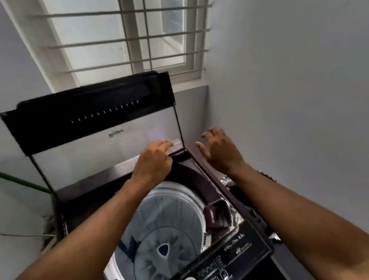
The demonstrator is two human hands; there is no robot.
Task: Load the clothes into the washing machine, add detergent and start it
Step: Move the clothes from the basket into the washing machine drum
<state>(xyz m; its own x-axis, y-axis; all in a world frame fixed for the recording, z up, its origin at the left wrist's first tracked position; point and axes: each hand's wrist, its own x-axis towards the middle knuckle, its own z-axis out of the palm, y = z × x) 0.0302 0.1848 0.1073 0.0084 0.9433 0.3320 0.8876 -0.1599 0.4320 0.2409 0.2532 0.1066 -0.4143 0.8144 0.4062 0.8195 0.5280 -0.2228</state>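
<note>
Two hands (153, 160) above one open washing machine (237, 248)

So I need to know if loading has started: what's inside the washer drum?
The drum shows its bare pulsator plate and perforated wall, with a dark blue patch at the left wall, unclear whether cloth. The left forearm covers the drum's far-left part.

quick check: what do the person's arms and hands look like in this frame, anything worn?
Two bare forearms run up from the bottom corners. No sleeves, gloves, watch or rings show on the left hand or the right hand. No cables or markings. A small dark patterned edge sits beside the right forearm, too blurred to identify.
</note>
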